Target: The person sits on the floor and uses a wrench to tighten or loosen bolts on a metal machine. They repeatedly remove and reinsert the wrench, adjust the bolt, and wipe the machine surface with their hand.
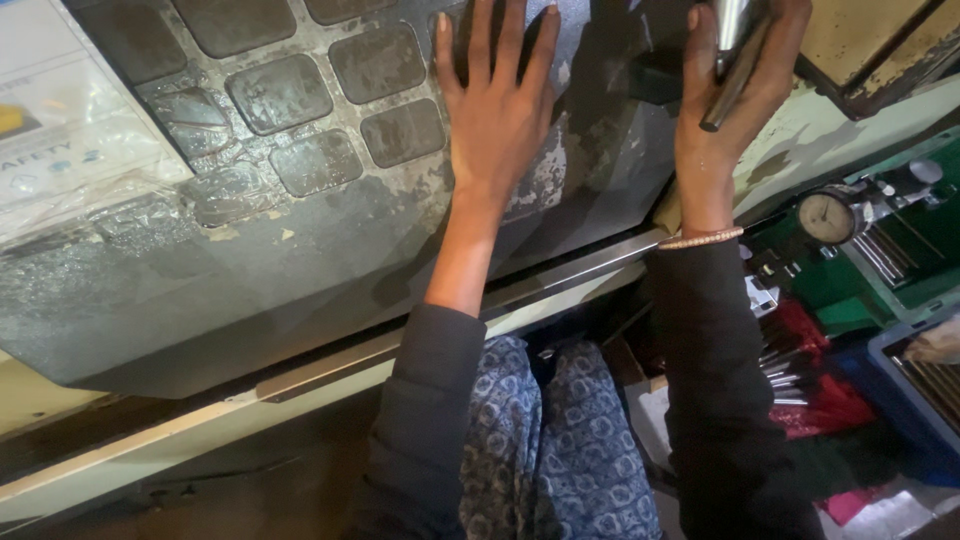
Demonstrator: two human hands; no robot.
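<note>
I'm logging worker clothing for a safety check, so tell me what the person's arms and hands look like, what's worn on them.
Both arms wear dark, plain long sleeves: the left sleeve is pushed up the forearm, the right sleeve reaches the wrist. The left hand is bare, with no glove or ring visible. The right hand is bare too, with a thin pale beaded bracelet at its wrist.

Dark metal rod [735, 70], tilted, in right hand [735, 100]

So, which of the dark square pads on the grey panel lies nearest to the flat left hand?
The square pad just left of the left hand, last in the lower row, almost at the thumb side. The other pads sit farther left or higher on the worn panel.
</note>
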